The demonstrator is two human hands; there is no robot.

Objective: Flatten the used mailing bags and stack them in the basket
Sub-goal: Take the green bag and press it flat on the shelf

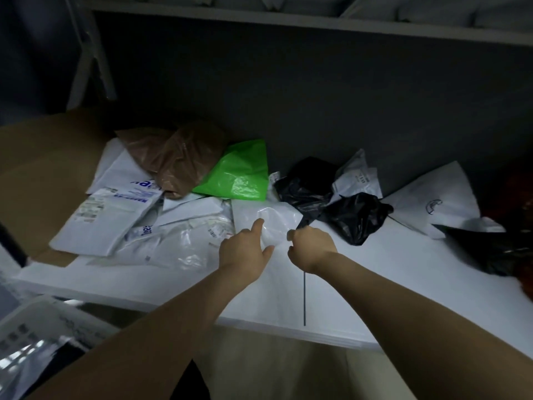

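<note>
Dim room: dark wall (317, 96) behind white table (375, 284).

A single wide-angle view, worn on the person's head, faces forward and steeply down onto the counter (375, 284), close in. Both forearms enter from the bottom corners. The left hand (245, 249) and right hand (313, 249) meet on a white mailing bag (274, 215) near frame centre.

Left hand (245, 249) touching white mailing bag (272, 216), right hand (311, 249) gripping its edge, crumpled bags (353, 217) behind

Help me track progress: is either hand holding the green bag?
No: both the left hand and right hand are on a white bag; the green bag lies untouched behind it.
</note>
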